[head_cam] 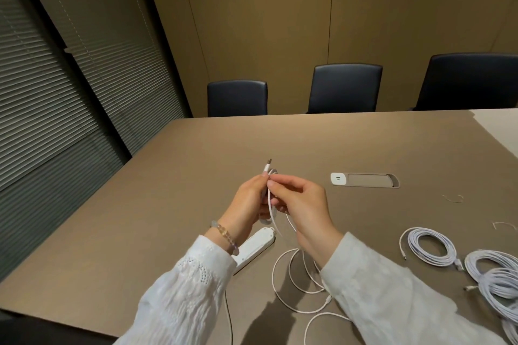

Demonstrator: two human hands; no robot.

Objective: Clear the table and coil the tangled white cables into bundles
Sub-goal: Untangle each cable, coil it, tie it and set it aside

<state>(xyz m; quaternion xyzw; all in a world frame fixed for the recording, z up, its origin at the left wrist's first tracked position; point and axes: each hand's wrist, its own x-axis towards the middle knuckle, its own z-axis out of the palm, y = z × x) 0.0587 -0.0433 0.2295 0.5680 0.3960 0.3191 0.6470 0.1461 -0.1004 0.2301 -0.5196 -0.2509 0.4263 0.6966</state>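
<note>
Both raised hands, left hand (pixel 249 199) and right hand (pixel 301 204), pinch the white cable (pixel 271 202).

No readable text, label, brand or number shows on anything in view.

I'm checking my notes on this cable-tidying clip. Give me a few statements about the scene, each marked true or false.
1. Both hands, left hand and right hand, hold the white cable. True.
2. The power strip lies right of the right hand. False: it lies under the left wrist.
3. Coiled cable bundles lie at the table's right. True.
4. Four chairs stand beyond the table. False: three chairs show.
</note>
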